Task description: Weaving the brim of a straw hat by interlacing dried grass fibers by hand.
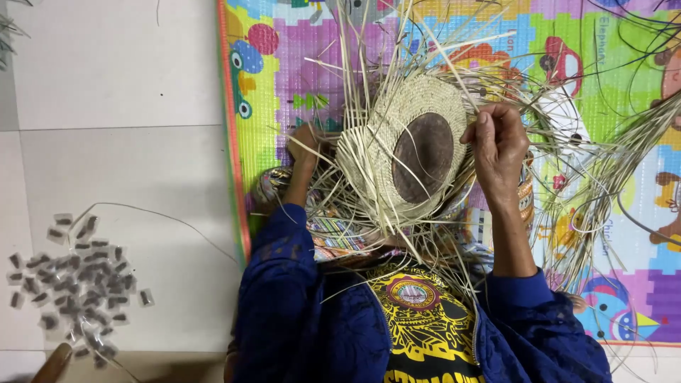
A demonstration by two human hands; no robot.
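A half-woven straw hat [397, 152] rests in my lap, its pale woven rim wrapped around a dark brown round block [423, 156], with many loose straw strands [369, 64] fanning outwards. My right hand [499, 145] grips the hat's right edge, fingers closed on the weave and strands. My left hand [306, 145] sits at the hat's left edge, partly hidden behind strands, fingers pinched on some of them. Both arms wear dark blue sleeves.
A colourful children's play mat [284, 78] with cartoon pictures lies under the work. To the left is pale tiled floor [113, 106] with a heap of several small clear packets [78, 284] holding dark bits. Long straw bundles [624, 163] spread over the mat at the right.
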